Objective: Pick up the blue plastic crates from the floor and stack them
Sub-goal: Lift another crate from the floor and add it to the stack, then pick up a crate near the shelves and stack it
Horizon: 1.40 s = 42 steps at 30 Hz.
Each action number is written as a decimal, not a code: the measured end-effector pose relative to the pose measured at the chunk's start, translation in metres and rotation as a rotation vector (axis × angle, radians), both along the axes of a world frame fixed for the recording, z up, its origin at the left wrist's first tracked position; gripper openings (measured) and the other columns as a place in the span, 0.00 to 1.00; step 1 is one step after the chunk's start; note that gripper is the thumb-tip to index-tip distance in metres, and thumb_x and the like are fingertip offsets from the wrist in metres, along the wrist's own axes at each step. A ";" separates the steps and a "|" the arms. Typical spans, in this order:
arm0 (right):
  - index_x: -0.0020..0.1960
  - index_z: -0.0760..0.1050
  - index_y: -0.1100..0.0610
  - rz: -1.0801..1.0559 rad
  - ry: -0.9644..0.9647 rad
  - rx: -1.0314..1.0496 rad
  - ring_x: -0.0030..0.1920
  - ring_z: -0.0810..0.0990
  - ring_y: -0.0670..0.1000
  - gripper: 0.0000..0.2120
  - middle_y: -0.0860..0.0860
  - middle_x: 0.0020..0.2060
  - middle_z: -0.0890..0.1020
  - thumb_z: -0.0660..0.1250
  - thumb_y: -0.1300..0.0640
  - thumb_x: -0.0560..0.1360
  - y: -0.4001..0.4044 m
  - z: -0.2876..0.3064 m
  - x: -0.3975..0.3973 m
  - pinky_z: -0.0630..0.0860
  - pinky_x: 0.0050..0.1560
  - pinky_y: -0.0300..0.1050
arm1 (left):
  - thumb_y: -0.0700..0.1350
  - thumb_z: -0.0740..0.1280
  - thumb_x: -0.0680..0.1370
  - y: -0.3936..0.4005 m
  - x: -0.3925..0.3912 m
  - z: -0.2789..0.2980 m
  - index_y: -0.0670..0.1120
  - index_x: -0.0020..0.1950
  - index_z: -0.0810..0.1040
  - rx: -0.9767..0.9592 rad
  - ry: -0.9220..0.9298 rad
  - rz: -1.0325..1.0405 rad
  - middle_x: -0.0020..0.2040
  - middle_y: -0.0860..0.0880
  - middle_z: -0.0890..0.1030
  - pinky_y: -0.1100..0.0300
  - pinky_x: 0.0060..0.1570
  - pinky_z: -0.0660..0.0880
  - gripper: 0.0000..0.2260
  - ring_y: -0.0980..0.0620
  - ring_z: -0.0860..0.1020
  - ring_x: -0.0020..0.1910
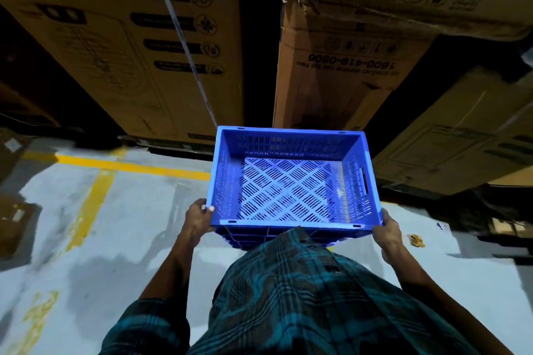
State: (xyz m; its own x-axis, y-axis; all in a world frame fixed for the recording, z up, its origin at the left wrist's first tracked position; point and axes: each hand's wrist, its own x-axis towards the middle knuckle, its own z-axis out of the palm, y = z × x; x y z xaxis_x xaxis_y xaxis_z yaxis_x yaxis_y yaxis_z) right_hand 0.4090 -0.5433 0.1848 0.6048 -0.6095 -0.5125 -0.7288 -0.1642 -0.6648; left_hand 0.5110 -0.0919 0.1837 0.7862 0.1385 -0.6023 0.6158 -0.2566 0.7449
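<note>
Head view | left hand and right hand grip blue crate | crate underside hidden by shirt

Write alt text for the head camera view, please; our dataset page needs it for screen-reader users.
A person holds an empty blue plastic crate at its near corners, left hand and right hand gripping the rim. Tall cardboard boxes stand beyond it on a pale floor with yellow lines. A plaid shirt fills the lower frame.
</note>
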 end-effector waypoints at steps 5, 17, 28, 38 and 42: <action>0.78 0.52 0.61 0.103 0.122 -0.159 0.67 0.69 0.66 0.34 0.61 0.74 0.60 0.61 0.67 0.75 0.022 0.003 0.003 0.74 0.58 0.56 | 0.49 0.63 0.80 0.001 -0.009 -0.036 0.43 0.58 0.75 0.163 -0.079 0.017 0.53 0.37 0.81 0.37 0.44 0.80 0.12 0.36 0.81 0.48; 0.80 0.52 0.57 0.271 0.223 -0.172 0.75 0.60 0.66 0.35 0.61 0.78 0.40 0.65 0.59 0.77 0.058 0.020 -0.020 0.68 0.66 0.51 | 0.45 0.67 0.78 -0.022 -0.022 0.025 0.39 0.67 0.66 0.342 -0.023 -0.166 0.58 0.36 0.78 0.47 0.49 0.76 0.21 0.35 0.78 0.53; 0.76 0.64 0.55 0.121 -0.030 0.030 0.70 0.73 0.56 0.26 0.56 0.73 0.70 0.65 0.56 0.80 0.128 0.061 -0.085 0.75 0.60 0.53 | 0.53 0.69 0.73 -0.017 -0.027 0.030 0.44 0.69 0.64 0.247 -0.050 -0.269 0.65 0.40 0.72 0.42 0.55 0.77 0.28 0.37 0.77 0.57; 0.70 0.71 0.48 -0.155 -0.248 -0.032 0.55 0.82 0.49 0.20 0.50 0.62 0.81 0.66 0.54 0.79 0.131 0.106 -0.231 0.79 0.53 0.50 | 0.50 0.68 0.78 -0.061 -0.079 0.042 0.42 0.74 0.66 0.306 -0.045 -0.815 0.71 0.40 0.70 0.49 0.65 0.70 0.27 0.38 0.73 0.65; 0.70 0.71 0.47 -0.317 -0.299 -0.020 0.57 0.82 0.47 0.19 0.47 0.61 0.81 0.66 0.54 0.80 0.147 0.111 -0.313 0.80 0.55 0.51 | 0.53 0.67 0.78 -0.090 -0.116 0.057 0.42 0.72 0.69 0.320 -0.071 -1.000 0.69 0.40 0.73 0.53 0.62 0.70 0.26 0.40 0.73 0.66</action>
